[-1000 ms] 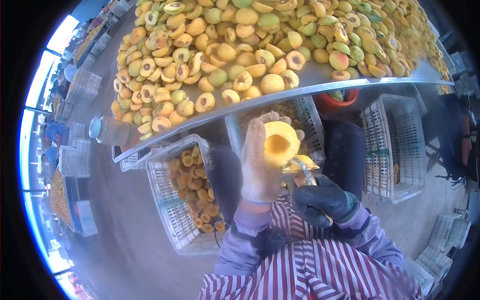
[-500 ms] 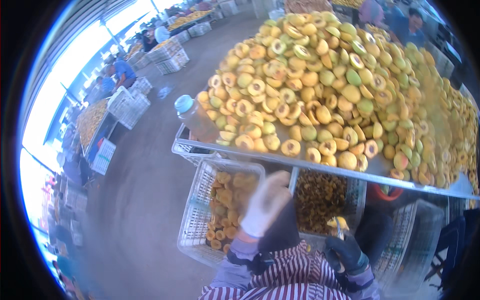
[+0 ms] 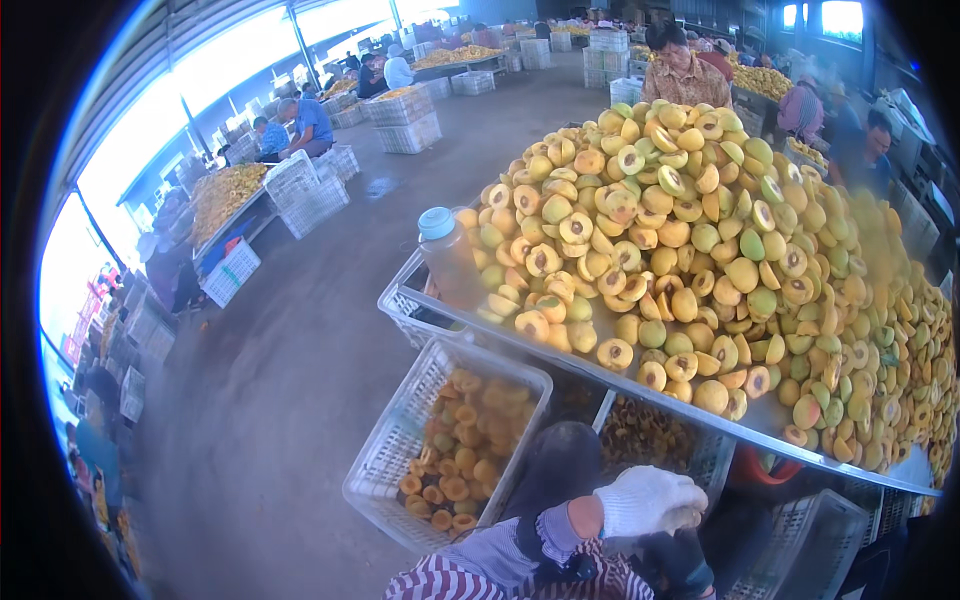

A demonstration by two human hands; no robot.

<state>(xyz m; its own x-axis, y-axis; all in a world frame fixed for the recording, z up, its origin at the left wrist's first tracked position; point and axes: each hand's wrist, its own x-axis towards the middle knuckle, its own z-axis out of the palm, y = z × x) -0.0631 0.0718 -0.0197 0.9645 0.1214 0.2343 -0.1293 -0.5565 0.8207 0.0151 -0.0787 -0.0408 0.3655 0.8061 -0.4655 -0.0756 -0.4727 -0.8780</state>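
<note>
Low right of centre, the left hand [image 3: 650,502] in a pale knit glove lies across the right hand [image 3: 678,563] in a dark glove. Left fingers bend together toward the right; whether they are clamped on anything cannot be told. The right fingers are mostly covered and blurred, so their state, and any tool there, cannot be told either.

Cut fruit halves [image 3: 705,238] heap high over the centre and right; hollowed halves [image 3: 455,490] lie in a white crate [image 3: 400,430], lower centre.

Risks, as judged: the heap comes close to the table [image 3: 767,414] edge, and a knock or a pull low in the pile could send halves rolling over. With the hands overlapping, any blade between them could nick the knit glove. A stray drop might mix fruit into the dark scraps [image 3: 645,432] just above the hands.

Materials: halves domed, yellow to green, cut faces brown at the pit hollow. Crate rigid, slotted plastic. Table edge smooth, greyish metal. Scraps ragged. Bottle [image 3: 452,262] cloudy, blue-capped, at the heap's left.
</note>
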